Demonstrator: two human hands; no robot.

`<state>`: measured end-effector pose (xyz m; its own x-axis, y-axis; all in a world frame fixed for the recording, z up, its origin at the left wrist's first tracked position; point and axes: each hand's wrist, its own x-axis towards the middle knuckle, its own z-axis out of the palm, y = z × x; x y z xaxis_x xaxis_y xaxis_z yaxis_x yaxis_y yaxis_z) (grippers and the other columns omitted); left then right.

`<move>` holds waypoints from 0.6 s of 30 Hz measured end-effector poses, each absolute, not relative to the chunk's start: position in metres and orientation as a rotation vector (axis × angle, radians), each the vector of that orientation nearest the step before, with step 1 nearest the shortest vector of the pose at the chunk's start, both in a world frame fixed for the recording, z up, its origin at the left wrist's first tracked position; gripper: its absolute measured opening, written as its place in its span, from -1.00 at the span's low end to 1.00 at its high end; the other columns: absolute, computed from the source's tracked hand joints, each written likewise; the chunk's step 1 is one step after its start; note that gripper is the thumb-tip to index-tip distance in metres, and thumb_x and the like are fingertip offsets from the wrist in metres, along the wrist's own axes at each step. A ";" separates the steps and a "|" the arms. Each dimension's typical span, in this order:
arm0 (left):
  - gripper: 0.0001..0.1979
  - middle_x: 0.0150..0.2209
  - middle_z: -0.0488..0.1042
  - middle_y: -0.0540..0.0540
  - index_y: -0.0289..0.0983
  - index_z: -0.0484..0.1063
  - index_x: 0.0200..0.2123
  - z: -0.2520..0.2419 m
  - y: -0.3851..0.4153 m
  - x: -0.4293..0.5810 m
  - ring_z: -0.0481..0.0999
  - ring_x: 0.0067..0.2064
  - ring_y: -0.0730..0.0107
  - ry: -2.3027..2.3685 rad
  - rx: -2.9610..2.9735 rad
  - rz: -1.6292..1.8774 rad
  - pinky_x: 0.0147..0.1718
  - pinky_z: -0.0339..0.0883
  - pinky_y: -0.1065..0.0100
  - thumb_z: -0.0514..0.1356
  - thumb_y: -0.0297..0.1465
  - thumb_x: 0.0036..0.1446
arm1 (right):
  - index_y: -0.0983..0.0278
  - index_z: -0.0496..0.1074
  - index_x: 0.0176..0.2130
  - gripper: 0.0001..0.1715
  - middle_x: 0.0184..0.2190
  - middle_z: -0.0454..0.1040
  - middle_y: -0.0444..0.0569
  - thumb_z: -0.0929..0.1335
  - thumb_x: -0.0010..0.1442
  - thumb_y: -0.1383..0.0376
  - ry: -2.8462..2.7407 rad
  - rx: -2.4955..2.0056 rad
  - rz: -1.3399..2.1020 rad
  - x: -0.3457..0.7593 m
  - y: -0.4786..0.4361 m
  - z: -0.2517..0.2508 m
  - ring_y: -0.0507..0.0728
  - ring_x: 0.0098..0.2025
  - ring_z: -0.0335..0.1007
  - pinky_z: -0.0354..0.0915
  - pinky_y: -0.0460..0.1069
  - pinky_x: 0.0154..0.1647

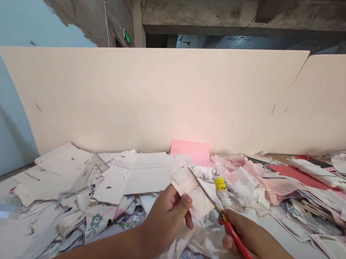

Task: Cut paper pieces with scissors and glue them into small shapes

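A piece of pale pinkish-white, thin sheet (192,191) is pinched between the thumb and fingers of my left hand (170,214); whether it is cloth or paper I cannot tell. My right hand (242,236) is closed around red-handled scissors (247,258). Their long, narrow blades lie along the right edge of the sheet, pointing away and to the left. How far the blades are apart cannot be made out. Just beyond the blades lies a small white bottle with a yellow label (220,184).
Scraps of paper and patterned cloth (97,221) cover the table on the left, with a clear ruler (88,175) among them. Pink cloth (262,175), a white device (320,172) and stacked pieces (311,213) lie to the right. A tall pale board (164,98) stands behind.
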<state>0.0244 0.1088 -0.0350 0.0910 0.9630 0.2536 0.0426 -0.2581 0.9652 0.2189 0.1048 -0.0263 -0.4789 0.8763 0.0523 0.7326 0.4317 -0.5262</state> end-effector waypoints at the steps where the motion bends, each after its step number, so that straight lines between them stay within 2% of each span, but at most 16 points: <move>1: -0.76 -0.57 0.29 0.07 -0.30 0.23 -0.39 -0.035 0.109 0.024 0.34 -0.61 0.58 1.055 1.476 1.304 -0.53 0.16 0.46 0.02 -0.21 0.07 | 0.21 0.09 -0.47 -0.67 -0.48 0.31 -0.10 0.12 0.13 0.02 -2.369 -1.390 0.638 0.219 0.105 -0.027 0.11 -0.45 0.18 0.15 -0.05 -0.45; 10: -0.75 -0.57 0.32 0.06 -0.30 0.25 -0.36 -0.035 0.109 0.024 0.33 -0.61 0.57 1.032 1.471 1.312 -0.53 0.16 0.46 0.03 -0.21 0.07 | 0.22 0.11 -0.48 -0.68 -0.52 0.27 -0.13 0.16 0.11 0.04 -2.323 -1.294 0.694 0.224 0.113 -0.042 0.07 -0.49 0.14 0.08 -0.09 -0.50; 18: -0.82 -0.62 0.31 0.07 -0.29 0.27 -0.43 -0.036 0.112 0.021 0.31 -0.61 0.57 0.990 1.341 1.291 -0.56 0.09 0.48 0.04 -0.29 0.06 | 0.24 0.06 -0.56 -0.56 -0.61 0.07 -0.21 0.19 0.06 -0.03 -2.160 -1.241 0.930 0.221 0.113 -0.039 0.00 -0.55 -0.03 -0.02 -0.11 -0.55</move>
